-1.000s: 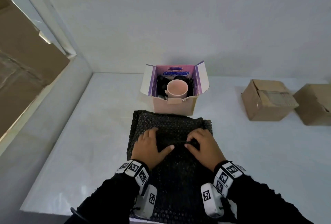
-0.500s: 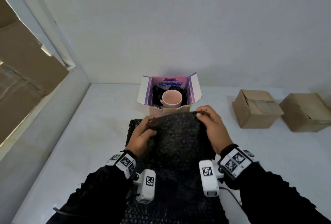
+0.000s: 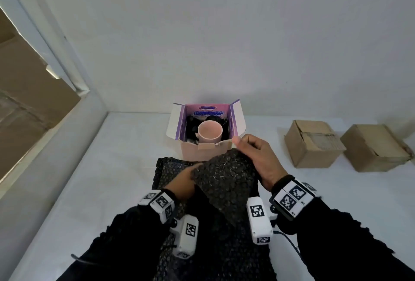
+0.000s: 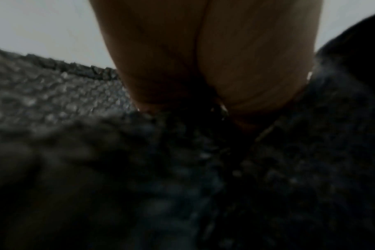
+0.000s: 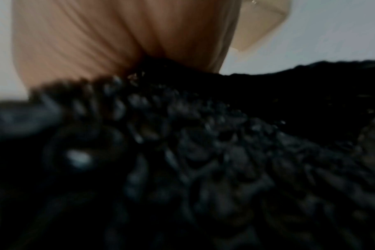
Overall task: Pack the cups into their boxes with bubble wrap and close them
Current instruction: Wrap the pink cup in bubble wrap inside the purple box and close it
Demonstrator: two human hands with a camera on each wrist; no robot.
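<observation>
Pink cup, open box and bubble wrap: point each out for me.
pink cup (image 3: 210, 131): head view, inside of its open mouth.
open box (image 3: 194, 151): head view, near front wall.
bubble wrap (image 3: 224, 179): head view, middle of the lifted sheet.

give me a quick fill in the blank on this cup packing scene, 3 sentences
1. The cup standing in the open box is ____ in colour.
2. Both hands, right hand and left hand, hold a sheet of black ____.
3. The number of closed cardboard boxes at the right of the table is ____.

Missing words: pink; bubble wrap; two
</observation>
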